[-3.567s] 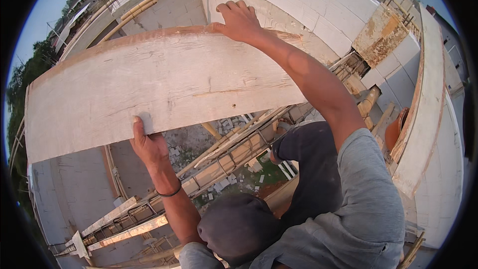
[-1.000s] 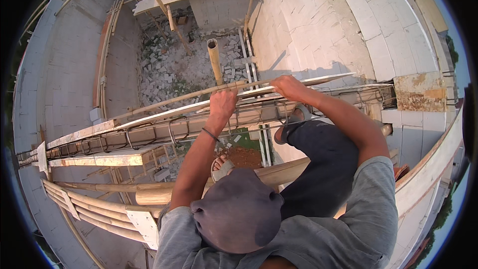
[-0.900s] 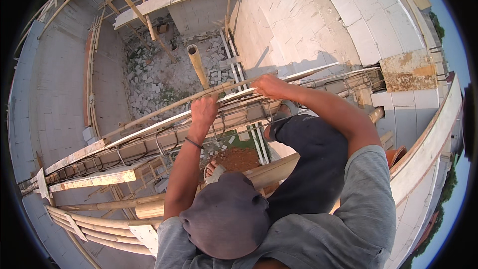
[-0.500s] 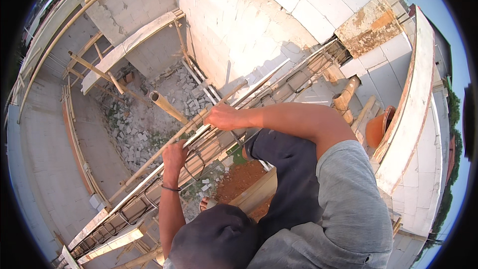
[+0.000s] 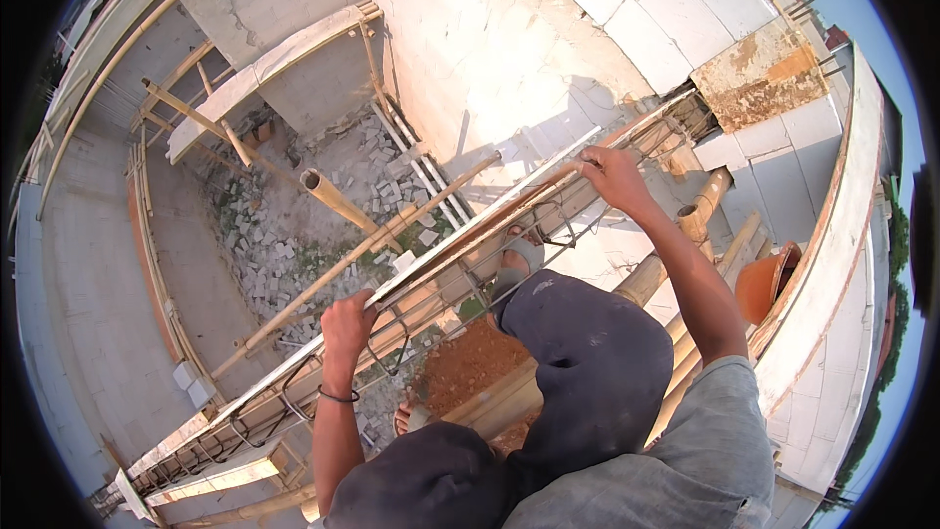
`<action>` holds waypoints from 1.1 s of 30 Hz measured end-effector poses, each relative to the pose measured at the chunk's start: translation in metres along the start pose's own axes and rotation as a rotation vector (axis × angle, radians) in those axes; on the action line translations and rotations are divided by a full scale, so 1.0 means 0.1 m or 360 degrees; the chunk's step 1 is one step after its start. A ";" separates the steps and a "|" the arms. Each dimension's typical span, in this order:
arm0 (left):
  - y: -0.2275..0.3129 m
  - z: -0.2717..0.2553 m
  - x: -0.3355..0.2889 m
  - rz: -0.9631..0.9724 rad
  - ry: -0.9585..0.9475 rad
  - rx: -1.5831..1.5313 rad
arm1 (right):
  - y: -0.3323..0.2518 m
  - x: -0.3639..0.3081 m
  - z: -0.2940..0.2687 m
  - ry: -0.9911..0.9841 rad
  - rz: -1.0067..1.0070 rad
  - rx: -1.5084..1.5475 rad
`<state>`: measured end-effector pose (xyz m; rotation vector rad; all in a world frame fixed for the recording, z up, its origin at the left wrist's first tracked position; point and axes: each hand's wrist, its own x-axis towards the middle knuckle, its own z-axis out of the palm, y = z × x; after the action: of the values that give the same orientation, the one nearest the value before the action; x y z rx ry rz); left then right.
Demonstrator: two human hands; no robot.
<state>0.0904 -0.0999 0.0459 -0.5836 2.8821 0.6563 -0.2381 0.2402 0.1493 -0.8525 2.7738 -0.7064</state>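
A long, narrow formwork board (image 5: 460,243) with a pale edge runs diagonally from the lower left to the upper right. My left hand (image 5: 347,331) is closed over this edge near the middle of its length, a dark band round the wrist. Farther up to the right, my right hand (image 5: 615,178) grips the board near its upper end, arm stretched out. Along the near side of the board lies a rebar cage (image 5: 478,286) with thin square stirrups. My fingertips are partly hidden behind the board's edge.
A bamboo pole (image 5: 323,296) crosses beyond the board, and a thick hollow bamboo post (image 5: 338,204) rises from below. Broken block rubble (image 5: 284,255) covers the ground far down. An orange bucket (image 5: 766,284) stands at right beside a curved-looking plank (image 5: 827,225). My sandalled foot (image 5: 522,250) rests near the cage.
My right hand has moved up and right along the board, away from my left hand, and the right arm has straightened. My left hand keeps its hold at about the same place.
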 end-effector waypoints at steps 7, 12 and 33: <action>-0.05 -0.08 0.11 0.0095 -0.0072 0.0111 | 0.51 0.10 0.42 0.0300 0.0200 -0.0189; -0.12 -0.29 0.32 0.0234 -0.0098 0.0175 | 0.49 0.45 0.33 0.0577 -0.0469 -0.0758; -1.25 -1.34 0.20 -0.0020 -0.0197 0.0297 | 0.08 0.78 0.74 -0.1150 -0.0610 0.0143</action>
<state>0.1167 -0.2694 0.1132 -0.5152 2.7810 0.4001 -0.2857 0.1729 0.0802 -1.3188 1.9505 -0.4397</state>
